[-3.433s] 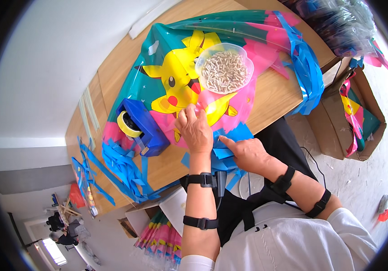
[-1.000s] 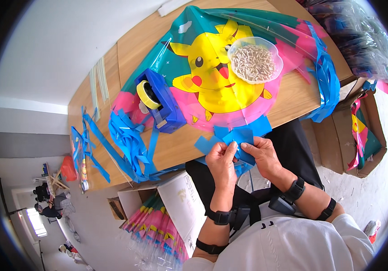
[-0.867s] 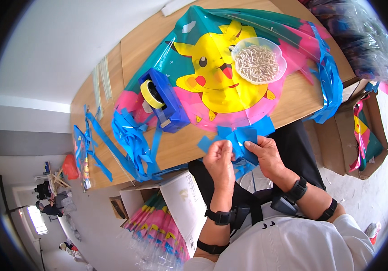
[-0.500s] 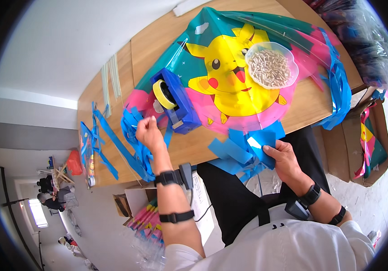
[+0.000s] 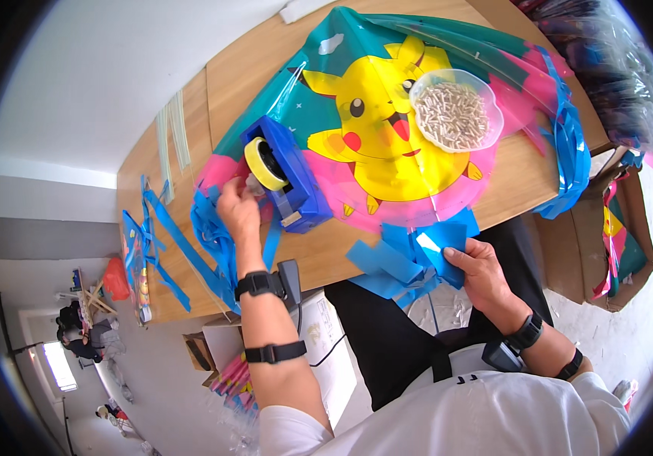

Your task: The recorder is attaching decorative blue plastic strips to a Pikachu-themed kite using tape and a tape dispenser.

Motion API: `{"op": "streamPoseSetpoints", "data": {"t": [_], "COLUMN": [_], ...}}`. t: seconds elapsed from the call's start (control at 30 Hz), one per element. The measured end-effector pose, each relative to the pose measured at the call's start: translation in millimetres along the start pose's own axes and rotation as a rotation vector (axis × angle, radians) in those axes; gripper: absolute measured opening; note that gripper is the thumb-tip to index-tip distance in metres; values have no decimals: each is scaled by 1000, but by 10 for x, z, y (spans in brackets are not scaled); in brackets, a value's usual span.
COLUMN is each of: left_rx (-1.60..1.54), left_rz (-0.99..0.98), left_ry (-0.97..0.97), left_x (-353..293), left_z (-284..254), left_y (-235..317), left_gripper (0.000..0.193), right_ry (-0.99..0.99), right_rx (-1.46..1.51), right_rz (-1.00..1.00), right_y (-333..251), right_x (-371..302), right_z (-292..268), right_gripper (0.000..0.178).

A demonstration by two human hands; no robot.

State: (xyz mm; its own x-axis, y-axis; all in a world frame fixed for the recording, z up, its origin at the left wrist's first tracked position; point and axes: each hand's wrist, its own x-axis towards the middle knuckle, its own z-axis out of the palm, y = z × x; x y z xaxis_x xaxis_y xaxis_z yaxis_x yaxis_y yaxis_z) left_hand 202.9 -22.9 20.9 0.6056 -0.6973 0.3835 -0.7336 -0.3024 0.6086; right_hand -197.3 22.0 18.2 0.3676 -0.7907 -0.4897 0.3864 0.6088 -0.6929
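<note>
On a wooden table (image 5: 520,175), one kite (image 5: 376,167) points its nose to 11 o'clock, spine running 11-to-5; one right hand (image 5: 486,277) pinches blue strips (image 5: 437,251) at 5, one left hand (image 5: 239,213), grip unclear, beside one tape dispenser (image 5: 307,194) at 8

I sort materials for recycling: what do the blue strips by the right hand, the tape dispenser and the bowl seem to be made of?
Blue strips: probably thin plastic film, glossy, as one throws back a white glare.
Tape dispenser: likely hard plastic, its body smooth and evenly blue.
Bowl: probably plastic, smooth, by its translucent-looking wall; glass remains possible.
</note>
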Motion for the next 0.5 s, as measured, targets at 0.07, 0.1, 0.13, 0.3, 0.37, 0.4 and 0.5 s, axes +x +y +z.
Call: {"op": "streamPoseSetpoints", "data": {"t": [0.07, 0.1, 0.13, 0.3, 0.37, 0.4, 0.5], "left_rx": [-82, -96, -124, -766, -772, -792, -914], "left_rz": [55, 78, 36, -575, -512, -496, -564], "left_ry": [235, 343, 357, -299, -425, -436, -357], "left_x": [-187, -297, -461, -1692, -2138, -2303, -2579], "left_z": [-61, -157, -258, -230, -38, 45, 179], "left_y": [9, 33, 155, 1261, 1465, 1553, 1719], "left_gripper": [14, 18, 23, 24, 16, 15, 12], "right_ry": [16, 19, 20, 11, 18, 21, 37], "right_rx": [-12, -17, -19, -26, -27, -30, -88], "right_rz": [-17, -25, -28, -63, -83, -108, -139], "right_y": [35, 36, 16, 36, 105, 111, 180], "right_x": [28, 27, 9, -73, -86, -106, -140], "right_z": [-27, -24, 18, 53, 95, 104, 50], "right_gripper": [13, 13, 13, 12, 11, 11, 10]}}
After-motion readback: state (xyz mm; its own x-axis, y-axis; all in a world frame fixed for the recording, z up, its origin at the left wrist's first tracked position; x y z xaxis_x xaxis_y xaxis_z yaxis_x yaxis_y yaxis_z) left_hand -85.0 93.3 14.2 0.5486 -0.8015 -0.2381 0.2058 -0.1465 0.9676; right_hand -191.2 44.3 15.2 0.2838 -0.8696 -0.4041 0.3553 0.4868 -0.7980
